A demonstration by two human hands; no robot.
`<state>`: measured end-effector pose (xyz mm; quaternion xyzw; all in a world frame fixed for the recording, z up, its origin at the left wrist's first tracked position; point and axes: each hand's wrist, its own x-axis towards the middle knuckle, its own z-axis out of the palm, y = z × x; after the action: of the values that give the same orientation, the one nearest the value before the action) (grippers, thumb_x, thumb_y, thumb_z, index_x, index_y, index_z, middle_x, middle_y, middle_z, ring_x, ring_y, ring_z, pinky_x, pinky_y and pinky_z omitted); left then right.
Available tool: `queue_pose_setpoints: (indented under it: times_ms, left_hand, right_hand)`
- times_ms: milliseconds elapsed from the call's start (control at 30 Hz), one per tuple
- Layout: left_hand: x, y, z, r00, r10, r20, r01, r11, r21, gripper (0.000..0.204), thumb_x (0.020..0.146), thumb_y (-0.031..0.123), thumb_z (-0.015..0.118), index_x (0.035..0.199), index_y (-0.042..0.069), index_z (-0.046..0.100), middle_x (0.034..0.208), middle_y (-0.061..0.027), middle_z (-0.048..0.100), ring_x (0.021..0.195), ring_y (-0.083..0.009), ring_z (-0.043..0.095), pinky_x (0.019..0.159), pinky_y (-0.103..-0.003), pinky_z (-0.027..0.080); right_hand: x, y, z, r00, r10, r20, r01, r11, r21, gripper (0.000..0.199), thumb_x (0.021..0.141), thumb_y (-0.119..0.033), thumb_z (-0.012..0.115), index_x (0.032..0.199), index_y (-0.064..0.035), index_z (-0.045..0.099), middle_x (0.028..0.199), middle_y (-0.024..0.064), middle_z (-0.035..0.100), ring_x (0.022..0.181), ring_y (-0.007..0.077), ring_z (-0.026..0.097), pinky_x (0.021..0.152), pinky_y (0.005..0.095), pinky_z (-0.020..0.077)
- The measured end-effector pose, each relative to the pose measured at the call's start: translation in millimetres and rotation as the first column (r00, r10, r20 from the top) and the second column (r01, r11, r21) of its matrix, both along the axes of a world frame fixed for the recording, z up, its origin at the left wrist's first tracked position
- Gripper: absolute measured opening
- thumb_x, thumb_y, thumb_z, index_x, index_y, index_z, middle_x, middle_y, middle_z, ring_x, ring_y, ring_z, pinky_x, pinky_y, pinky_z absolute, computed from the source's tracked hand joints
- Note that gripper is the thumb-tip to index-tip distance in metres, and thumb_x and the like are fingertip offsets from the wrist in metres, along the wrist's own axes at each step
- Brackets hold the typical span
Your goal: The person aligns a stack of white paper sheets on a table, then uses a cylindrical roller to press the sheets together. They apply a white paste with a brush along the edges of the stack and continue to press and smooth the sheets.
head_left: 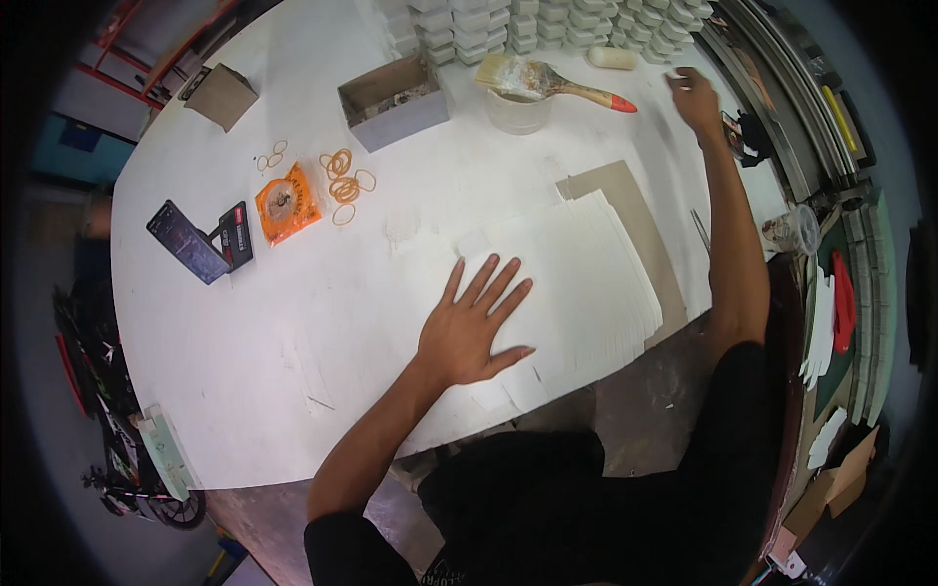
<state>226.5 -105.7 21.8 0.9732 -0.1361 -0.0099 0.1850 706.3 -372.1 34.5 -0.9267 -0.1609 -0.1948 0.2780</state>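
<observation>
My left hand (476, 322) lies flat with its fingers spread at the left side of a fanned stack of white paper sheets (596, 273). A sheet of grey-brown cardboard (625, 200) sticks out from under the stack. At the far right my right hand (694, 98) is raised over the table edge side, fingers curled together. A small white bit shows at its fingertips, too small to name. Left of it lies a cream cylinder (613, 59). A wide paintbrush (572, 88) with a red-tipped handle rests across a whitish tub (518, 115).
Stacked small white boxes (547, 24) line the far edge. A grey open box (396, 107), rubber bands (342, 181), an orange packet (288, 203) and a propped phone (188, 241) stand at left. A clear plastic cup (793, 230) sits at the right edge, near scissors (700, 228).
</observation>
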Motion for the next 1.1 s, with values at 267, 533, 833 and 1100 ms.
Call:
queue_pose_setpoints:
  times_ms: [267,533,833,1100]
  left_hand:
    - [-1,1,2,0.996,0.005,-0.086,0.000,0.999,0.053,0.087,0.094,0.068,0.060,0.160,0.014,0.042,0.170,-0.0141,0.030,0.159,-0.0372,0.022,0.128,-0.063,0.011]
    - [-2,0,-3,0.997,-0.004,-0.080,0.011,0.996,0.092,0.090,0.094,0.070,0.057,0.162,0.014,0.038,0.171,-0.0149,0.027,0.160,-0.0369,0.019,0.128,-0.063,0.010]
    - [0,-1,-5,1.000,-0.017,-0.008,0.018,0.995,0.099,0.090,0.096,0.069,0.055,0.163,0.012,0.037,0.172,-0.0152,0.026,0.161,-0.0361,0.017,0.129,-0.061,0.008]
    - [-5,-1,-6,1.000,0.001,0.017,-0.003,0.995,0.097,0.089,0.097,0.070,0.053,0.162,0.011,0.038,0.172,-0.0151,0.027,0.161,-0.0358,0.018,0.129,-0.060,0.007]
  right_hand:
    - [71,60,-82,0.956,0.250,0.156,-0.202,0.942,-0.269,0.057,0.092,-0.040,0.075,0.137,-0.0058,0.064,0.125,0.0204,0.071,0.110,0.0371,0.070,0.099,0.0462,0.0537]
    - [-59,4,-22,0.989,0.145,0.008,-0.141,0.974,-0.177,0.052,0.090,-0.044,0.080,0.116,0.0010,0.075,0.106,0.0206,0.073,0.093,0.0308,0.072,0.086,0.0393,0.0560]
    - [-254,-50,31,0.885,0.362,-0.294,0.214,0.244,0.946,0.035,0.102,-0.014,0.064,0.132,0.0027,0.056,0.089,0.0083,0.067,0.087,0.0243,0.068,0.087,0.0378,0.0553]
    - [-348,39,19,0.921,0.356,-0.155,-0.164,0.719,0.675,0.032,0.097,-0.005,0.071,0.125,0.0020,0.059,0.079,0.0054,0.065,0.076,0.0137,0.063,0.076,0.0282,0.0511]
